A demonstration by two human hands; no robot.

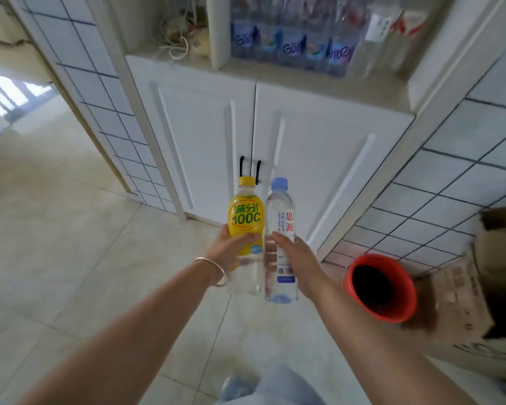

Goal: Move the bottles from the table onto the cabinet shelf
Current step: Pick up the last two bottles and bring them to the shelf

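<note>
two bottles are held upright, side by side and almost touching, in front of the white cabinet [275,135] doors, below its open shelf [289,70]. left hand [231,249] grips the yellow-labelled bottle [246,226] around its middle; a bangle [214,270] circles that wrist. right hand [292,255] grips the clear water bottle [281,217] with the pale blue cap. packed water bottles [292,39] already stand on the shelf. a red bucket [377,287] sits on the floor right of the cabinet.

open cabinet shelf [275,72] ahead, water bottles [292,45] crowding its middle, red bucket [379,287] low right
</note>
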